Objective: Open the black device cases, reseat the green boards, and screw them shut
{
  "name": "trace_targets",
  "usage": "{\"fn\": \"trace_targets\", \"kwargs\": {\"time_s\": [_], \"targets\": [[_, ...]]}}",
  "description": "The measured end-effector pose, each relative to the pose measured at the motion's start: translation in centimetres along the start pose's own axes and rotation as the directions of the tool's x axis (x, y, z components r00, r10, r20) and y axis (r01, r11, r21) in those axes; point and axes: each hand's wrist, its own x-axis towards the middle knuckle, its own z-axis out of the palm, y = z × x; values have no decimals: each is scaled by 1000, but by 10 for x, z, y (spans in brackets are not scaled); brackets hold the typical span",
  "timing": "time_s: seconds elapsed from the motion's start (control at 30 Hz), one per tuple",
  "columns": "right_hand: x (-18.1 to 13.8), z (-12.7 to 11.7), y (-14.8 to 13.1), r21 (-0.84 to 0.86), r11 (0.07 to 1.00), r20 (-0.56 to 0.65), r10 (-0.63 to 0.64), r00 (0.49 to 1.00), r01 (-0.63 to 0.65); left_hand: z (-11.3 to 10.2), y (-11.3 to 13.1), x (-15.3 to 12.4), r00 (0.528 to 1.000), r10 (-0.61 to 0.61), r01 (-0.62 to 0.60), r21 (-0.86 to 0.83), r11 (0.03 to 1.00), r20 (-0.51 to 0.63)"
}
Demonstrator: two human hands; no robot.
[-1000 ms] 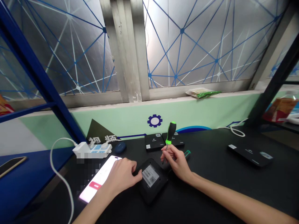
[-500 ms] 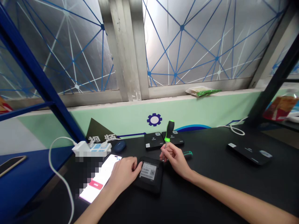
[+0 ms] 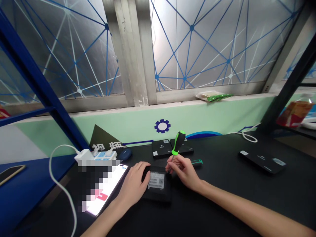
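A square black plastic box (image 3: 158, 194) with a white printed label lies on the dark desk in front of me. My left hand (image 3: 137, 181) grips its left side, thumb near the label and fingers around the far left corner. Between the fingertips of my right hand (image 3: 184, 169) is the shaft of a screwdriver (image 3: 179, 143) with a black and green handle. The handle points up and leans right. Its tip is at the box's far right corner; whether it sits in a screw is too small to tell.
Behind my right hand lies a second, green-handled tool (image 3: 197, 162). Flat black boxes stand near the wall (image 3: 160, 149) and at the right (image 3: 263, 161). Left of my left hand are a lit phone (image 3: 108, 191), a power strip (image 3: 105, 156), a white cable (image 3: 60, 184) and a dark blue rounded case (image 3: 125, 154).
My right hand has brought the screwdriver tip left onto the box's far right corner, and the handle leans further right. The fingers of my left hand have stretched along the box's far left corner.
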Motion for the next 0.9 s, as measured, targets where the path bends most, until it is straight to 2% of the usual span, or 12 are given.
{"fn": "trace_targets", "kwargs": {"time_s": [0.13, 0.27, 0.53, 0.9], "targets": [[-1, 0, -3, -45, 999, 24, -28, 999, 29, 8, 6, -3, 998, -51, 52, 17, 998, -39], [-1, -1, -7, -147, 986, 65, -74, 995, 83, 9, 9, -4, 998, -65, 65, -19, 998, -14], [-2, 0, -9, -345, 915, 133, -174, 976, 210, 0, 4, -1, 999, 21, -19, -31, 999, 41], [0, 1, -10, -307, 939, 84, -139, 987, 158, 0, 5, -1, 997, 54, -54, 1, 999, 51]]}}
